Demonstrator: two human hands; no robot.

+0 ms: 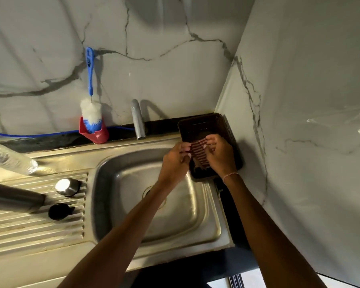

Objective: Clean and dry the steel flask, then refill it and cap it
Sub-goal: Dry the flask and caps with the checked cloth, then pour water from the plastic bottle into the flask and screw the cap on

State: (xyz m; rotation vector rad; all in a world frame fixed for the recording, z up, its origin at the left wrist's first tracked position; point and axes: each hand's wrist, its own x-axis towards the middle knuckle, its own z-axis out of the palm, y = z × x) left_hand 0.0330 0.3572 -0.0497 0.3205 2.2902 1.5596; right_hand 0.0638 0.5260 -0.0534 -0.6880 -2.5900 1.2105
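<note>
The steel flask (15, 197) lies on its side on the ribbed draining board (29, 231) at the left. Beside it stand its steel cap (67, 186) and a black stopper (59, 211). Both my hands are over the dark plastic basket (229, 129) at the sink's right rim. My left hand (176, 157) and my right hand (218, 153) each pinch an edge of a red-and-white striped cloth (199, 151) stretched between them.
The steel sink basin (133, 183) lies under my forearms, with the tap (138, 119) behind it. A blue-handled bottle brush (90, 109) stands in a red holder (96, 133) at the back. A clear plastic bottle (8, 157) lies far left. Marble walls close in behind and right.
</note>
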